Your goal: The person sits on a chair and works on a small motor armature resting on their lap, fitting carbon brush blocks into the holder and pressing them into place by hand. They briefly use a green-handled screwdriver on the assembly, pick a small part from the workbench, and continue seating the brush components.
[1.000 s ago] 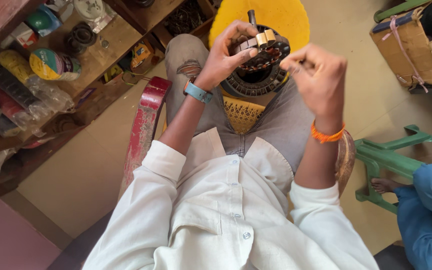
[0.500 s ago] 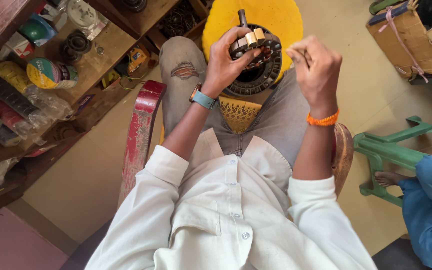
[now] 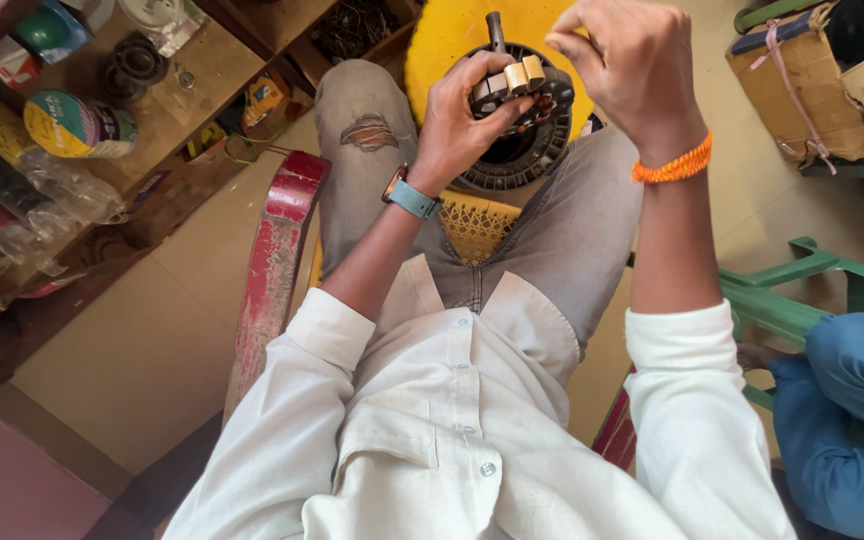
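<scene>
The person sat on a red-framed chair (image 3: pixel 277 250) with a round, dark, ribbed metal motor stator (image 3: pixel 520 150) resting on the lap, between the knees, over a yellow round stool (image 3: pixel 452 40). The left hand (image 3: pixel 462 120) gripped the stator's upper edge, its fingers (image 3: pixel 487 75) curled over the rim and pressed against the brass-coloured coil pieces (image 3: pixel 512 80) at the top. The right hand (image 3: pixel 632 60) was raised just above and beside it, fingertips pinched together as if on something thin; whether a wire lay between them could not be told.

The stator looked heavy and stiff, a stack of iron laminations that would not give under pressure, so the toothed outer ring seemed the safe place to hold. The windings and small pieces on top looked more delicate, likely to bend or nick if squeezed. A short dark shaft (image 3: pixel 495 28) stood up at the far side. A wooden shelf (image 3: pixel 192 90) of tins and tape rolls ran along the left.
</scene>
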Tool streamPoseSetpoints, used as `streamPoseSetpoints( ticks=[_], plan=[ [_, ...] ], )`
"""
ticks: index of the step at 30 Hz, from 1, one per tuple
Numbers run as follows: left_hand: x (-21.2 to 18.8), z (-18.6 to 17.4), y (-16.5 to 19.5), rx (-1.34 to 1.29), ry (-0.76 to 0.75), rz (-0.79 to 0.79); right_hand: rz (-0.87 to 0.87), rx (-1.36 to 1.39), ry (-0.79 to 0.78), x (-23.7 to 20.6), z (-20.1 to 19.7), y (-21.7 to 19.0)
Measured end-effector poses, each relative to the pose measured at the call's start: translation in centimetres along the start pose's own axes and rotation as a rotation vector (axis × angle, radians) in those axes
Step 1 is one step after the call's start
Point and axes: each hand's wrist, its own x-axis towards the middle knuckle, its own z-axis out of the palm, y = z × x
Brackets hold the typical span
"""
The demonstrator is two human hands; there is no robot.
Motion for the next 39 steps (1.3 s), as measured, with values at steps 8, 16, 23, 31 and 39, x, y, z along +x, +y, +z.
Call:
streamPoseSetpoints(
  ticks=[8, 16, 23, 31, 39],
  plan=[
    [0.8, -1.5, -1.2, -0.577, -0.246, -0.144, -0.032, -0.012, -0.263, 3.1, 4.6, 3.5],
    [0.6, -2.2, -2.4, -0.865, -0.176, -0.307, -0.085, -0.004, -0.271, 4.3, 0.4, -1.2],
    [0.4, -2.4, -2.0, -0.755, -0.210, -0.253, 0.052, 0.061, -0.233, 2.4, -2.2, -3.6],
    [0.3, -2.3, -1.5, -0.569, -0.250, -0.193, 0.196, 0.145, -0.146, 0.5, -2.4, -4.2],
    [0.4, -1.7, -1.9, -0.646, -0.161, -0.281, 0.105, 0.183, -0.045, 2.9, -1.4, -3.7]
  ],
)
